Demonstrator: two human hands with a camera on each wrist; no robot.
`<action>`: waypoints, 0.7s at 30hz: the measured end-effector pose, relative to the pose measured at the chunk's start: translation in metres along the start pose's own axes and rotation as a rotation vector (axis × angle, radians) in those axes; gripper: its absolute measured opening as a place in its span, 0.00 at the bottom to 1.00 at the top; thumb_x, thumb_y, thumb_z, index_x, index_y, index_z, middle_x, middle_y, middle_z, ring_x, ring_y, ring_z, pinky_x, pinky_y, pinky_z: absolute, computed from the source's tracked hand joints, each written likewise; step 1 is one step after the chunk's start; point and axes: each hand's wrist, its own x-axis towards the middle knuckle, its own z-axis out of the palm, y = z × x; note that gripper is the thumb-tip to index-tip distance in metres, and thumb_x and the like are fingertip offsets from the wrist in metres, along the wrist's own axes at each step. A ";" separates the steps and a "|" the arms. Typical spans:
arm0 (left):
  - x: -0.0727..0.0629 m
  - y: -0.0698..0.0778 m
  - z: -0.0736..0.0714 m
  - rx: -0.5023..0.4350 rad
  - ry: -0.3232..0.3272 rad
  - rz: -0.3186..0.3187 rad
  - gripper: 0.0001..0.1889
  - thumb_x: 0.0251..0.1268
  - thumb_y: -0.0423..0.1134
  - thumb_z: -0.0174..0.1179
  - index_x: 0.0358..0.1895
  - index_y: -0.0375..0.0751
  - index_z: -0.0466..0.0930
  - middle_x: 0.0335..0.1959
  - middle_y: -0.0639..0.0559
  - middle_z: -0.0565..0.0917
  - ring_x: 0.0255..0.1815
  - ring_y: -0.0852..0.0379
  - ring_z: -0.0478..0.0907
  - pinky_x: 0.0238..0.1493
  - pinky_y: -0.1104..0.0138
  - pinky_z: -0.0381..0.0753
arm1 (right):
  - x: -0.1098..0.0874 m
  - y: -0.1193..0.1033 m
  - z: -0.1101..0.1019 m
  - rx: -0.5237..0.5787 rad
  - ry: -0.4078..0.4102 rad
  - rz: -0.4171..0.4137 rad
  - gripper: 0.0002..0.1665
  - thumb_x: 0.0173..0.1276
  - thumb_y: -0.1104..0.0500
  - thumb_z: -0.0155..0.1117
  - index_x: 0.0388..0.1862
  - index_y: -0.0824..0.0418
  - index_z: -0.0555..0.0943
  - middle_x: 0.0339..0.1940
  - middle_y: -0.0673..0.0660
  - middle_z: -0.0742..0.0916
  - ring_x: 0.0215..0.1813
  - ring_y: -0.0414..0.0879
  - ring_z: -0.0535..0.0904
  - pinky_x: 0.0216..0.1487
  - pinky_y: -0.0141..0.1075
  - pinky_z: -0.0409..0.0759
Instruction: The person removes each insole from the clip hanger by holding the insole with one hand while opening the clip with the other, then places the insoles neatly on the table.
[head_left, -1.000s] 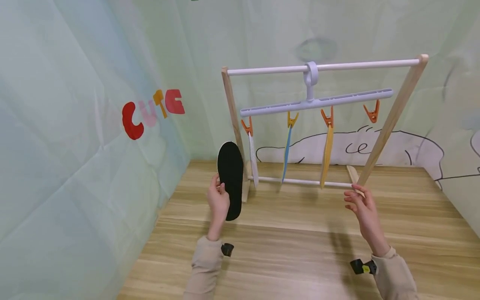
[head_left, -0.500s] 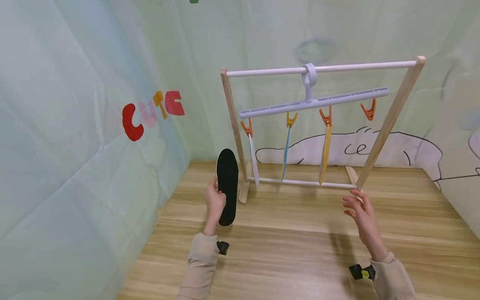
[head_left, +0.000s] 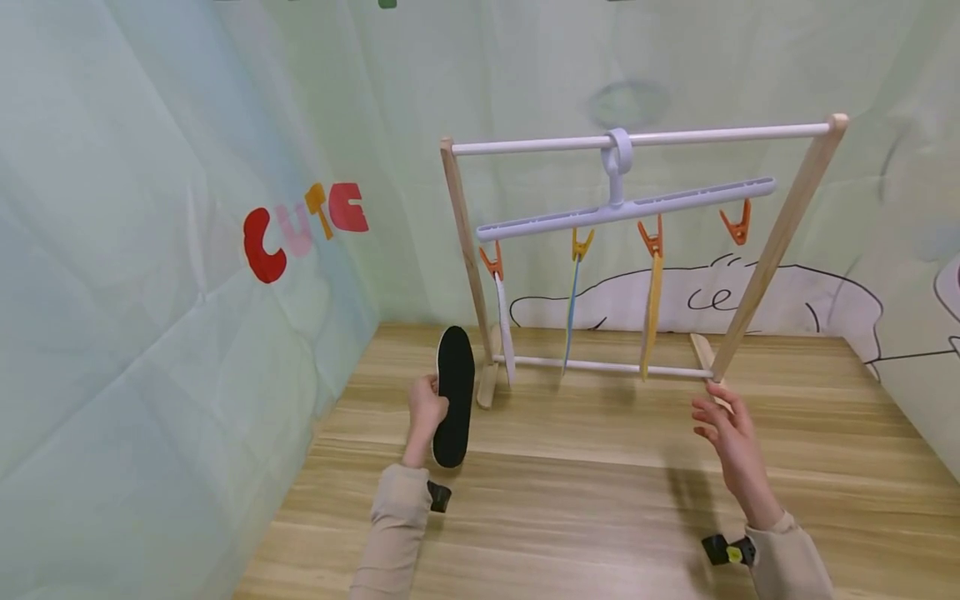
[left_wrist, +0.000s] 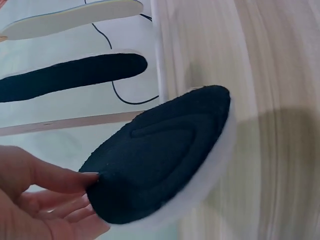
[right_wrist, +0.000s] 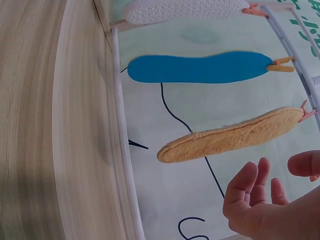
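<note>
My left hand (head_left: pixel 424 414) pinches a black insole (head_left: pixel 456 396) by its edge, left of the wooden rack and above the table. In the left wrist view the insole (left_wrist: pixel 155 155) shows a white, fluffy-looking underside. My right hand (head_left: pixel 737 446) holds nothing; its fingers are loosely bent near the rack's right foot. From the lilac hanger (head_left: pixel 543 225) hang a white insole (head_left: pixel 505 333), a blue insole (right_wrist: pixel 200 68) and a tan fuzzy insole (right_wrist: pixel 230 136), each in a clip. An orange clip (head_left: pixel 737 225) at the hanger's right end carries nothing.
The rack has a white top rod (head_left: pixel 720 135), a white bottom rod (head_left: pixel 600 364) and wooden posts (head_left: pixel 783 242). It stands on a wood-grain table (head_left: pixel 570 500). Printed cloth walls (head_left: pixel 150 375) rise at the left, back and right.
My left hand and the black insole have moved down and slightly left, toward me. My right hand has hardly shifted. The hanging insoles sway a little.
</note>
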 end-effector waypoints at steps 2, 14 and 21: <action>0.000 -0.007 0.004 -0.011 -0.021 -0.010 0.24 0.23 0.25 0.45 0.33 0.36 0.83 0.17 0.51 0.80 0.17 0.59 0.67 0.13 0.72 0.62 | -0.001 0.001 0.000 -0.001 0.001 0.003 0.11 0.70 0.58 0.43 0.51 0.50 0.65 0.35 0.39 0.81 0.37 0.32 0.75 0.36 0.25 0.74; -0.015 0.001 0.002 0.022 -0.064 -0.088 0.14 0.25 0.24 0.46 0.22 0.33 0.78 0.13 0.51 0.73 0.17 0.56 0.63 0.15 0.68 0.61 | -0.004 0.003 0.001 -0.019 0.011 0.022 0.12 0.70 0.58 0.43 0.52 0.53 0.64 0.35 0.38 0.81 0.37 0.31 0.75 0.36 0.25 0.74; -0.006 -0.061 0.044 0.073 -0.115 -0.156 0.12 0.24 0.26 0.46 0.11 0.48 0.56 0.11 0.57 0.53 0.13 0.58 0.50 0.11 0.67 0.45 | -0.003 0.003 0.000 -0.026 0.002 0.018 0.11 0.70 0.58 0.43 0.50 0.48 0.65 0.36 0.39 0.80 0.37 0.31 0.75 0.37 0.25 0.74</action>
